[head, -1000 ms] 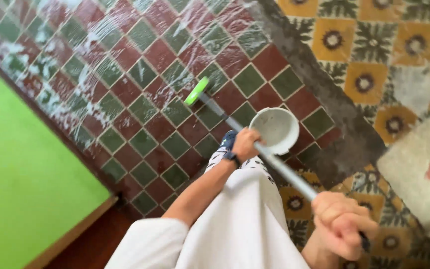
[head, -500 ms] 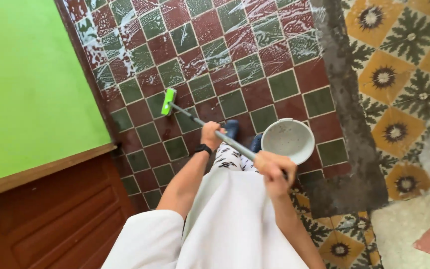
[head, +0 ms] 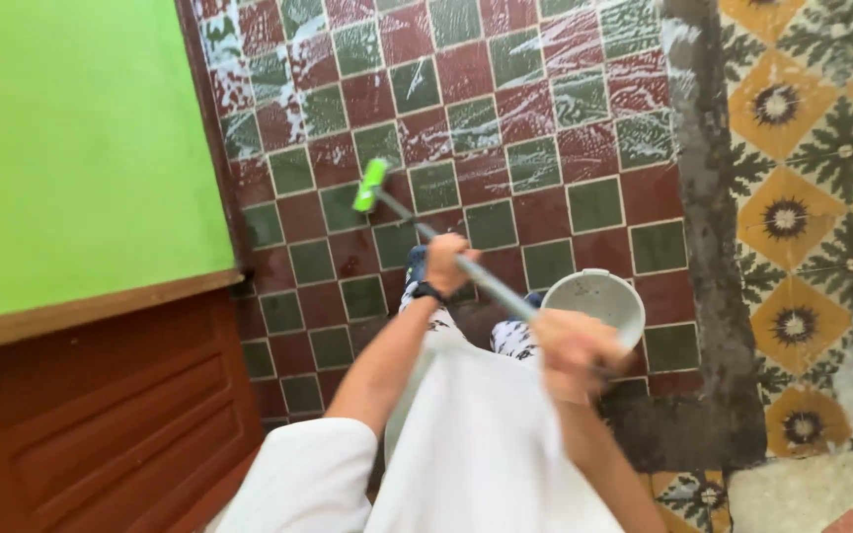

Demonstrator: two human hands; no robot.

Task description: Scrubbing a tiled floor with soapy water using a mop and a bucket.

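Observation:
I hold a long grey-handled floor brush with both hands. Its green head (head: 370,185) rests on the wet red and green floor tiles (head: 466,118), close to the green wall. My left hand (head: 449,262), with a black wristband, grips the handle (head: 491,286) partway down. My right hand (head: 575,350), blurred, grips the handle's upper end near my body. A pale grey bucket (head: 606,298) stands on the tiles just right of my feet, and my right hand partly covers its near rim.
A green wall (head: 71,148) and a brown wooden door (head: 101,424) stand at the left. A dark grey strip (head: 708,227) divides the soapy tiles from yellow patterned tiles (head: 821,178) at the right. My white garment fills the bottom centre.
The view has swung, bringing the door and wall further in. The brush head has shifted a little up and right along the wall, and both hands moved with the handle.

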